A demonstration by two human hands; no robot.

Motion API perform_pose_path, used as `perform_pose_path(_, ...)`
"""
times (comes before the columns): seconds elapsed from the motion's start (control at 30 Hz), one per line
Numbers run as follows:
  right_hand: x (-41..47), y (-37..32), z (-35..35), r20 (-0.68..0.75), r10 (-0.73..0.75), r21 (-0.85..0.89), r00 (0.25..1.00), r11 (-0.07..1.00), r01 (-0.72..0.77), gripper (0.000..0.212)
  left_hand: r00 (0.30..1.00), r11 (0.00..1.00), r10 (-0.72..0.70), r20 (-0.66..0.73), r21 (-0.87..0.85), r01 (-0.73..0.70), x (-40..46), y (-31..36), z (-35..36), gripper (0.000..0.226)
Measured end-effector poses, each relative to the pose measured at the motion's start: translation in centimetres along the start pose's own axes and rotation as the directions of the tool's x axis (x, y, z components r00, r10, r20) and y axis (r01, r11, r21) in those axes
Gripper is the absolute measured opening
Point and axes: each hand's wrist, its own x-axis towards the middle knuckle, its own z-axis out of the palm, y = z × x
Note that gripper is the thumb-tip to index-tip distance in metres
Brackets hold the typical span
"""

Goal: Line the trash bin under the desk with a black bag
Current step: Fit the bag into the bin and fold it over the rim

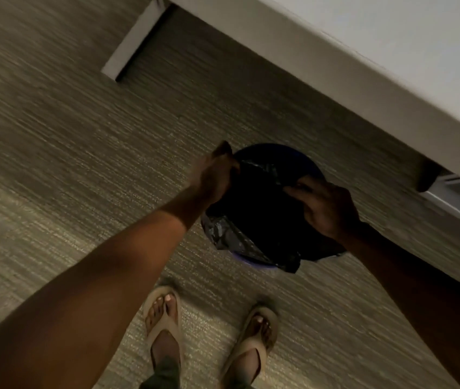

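Note:
A round blue trash bin (306, 161) stands on the carpet just in front of the white desk (391, 51). A black bag (251, 217) fills its mouth, and its crinkled edge hangs over the near rim. My left hand (212, 178) grips the bag's edge at the bin's left rim. My right hand (325, 206) pinches the bag at the right rim. The bin's inside is dark, so how deep the bag sits is hidden.
The desk edge runs diagonally across the upper right, with a white desk leg (133, 43) on the carpet at the upper left. A white boxy object (453, 195) sits under the desk at the right. My feet in tan sandals (164, 318) stand just before the bin.

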Motion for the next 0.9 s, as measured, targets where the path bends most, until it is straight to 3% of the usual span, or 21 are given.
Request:
perform_pose_path(0.13,1.9,1.1,1.0,0.003,0.126,-0.006,0.992,0.992,-0.126,0.057,0.994,0.993,-0.112,0.004,-0.022,0.112,1.8,-0.4,0.7,0.025)
perform_pose_path(0.23,3.5,1.9,1.9,0.017,0.135,-0.013,0.991,0.991,-0.134,0.058,0.993,0.993,-0.116,0.031,-0.006,0.116,3.9,-0.8,1.2,0.025)
perform_pose_path(0.37,5.4,3.5,2.9,0.035,0.151,-0.006,0.988,0.989,-0.151,0.057,0.994,0.994,-0.099,-0.033,0.031,0.100,5.9,-1.0,1.2,0.024)
perform_pose_path(0.5,7.2,4.4,4.0,0.005,0.212,-0.056,0.977,0.976,-0.212,0.061,1.000,0.996,-0.029,-0.006,0.089,0.029,6.9,-1.4,1.1,0.027)
perform_pose_path(0.6,8.1,5.6,4.8,0.051,0.256,-0.057,0.965,0.966,-0.253,0.060,0.994,1.000,-0.023,-0.110,-0.007,0.023,7.0,-1.8,1.0,0.041)
perform_pose_path(0.7,8.7,6.1,5.1,0.035,0.267,0.010,0.963,0.963,-0.268,0.046,0.986,0.997,0.006,-0.166,-0.070,-0.018,6.4,-2.0,1.8,0.036)
perform_pose_path(0.8,9.0,5.7,5.2,0.003,0.305,0.038,0.952,0.952,-0.305,0.044,0.970,0.932,-0.238,-0.051,-0.295,0.213,6.2,-2.0,2.3,0.027)
perform_pose_path(0.9,9.3,5.7,5.5,0.089,0.376,0.054,0.922,0.923,-0.382,0.056,0.895,0.828,-0.445,0.038,-0.362,0.427,6.7,-2.7,2.8,0.022)
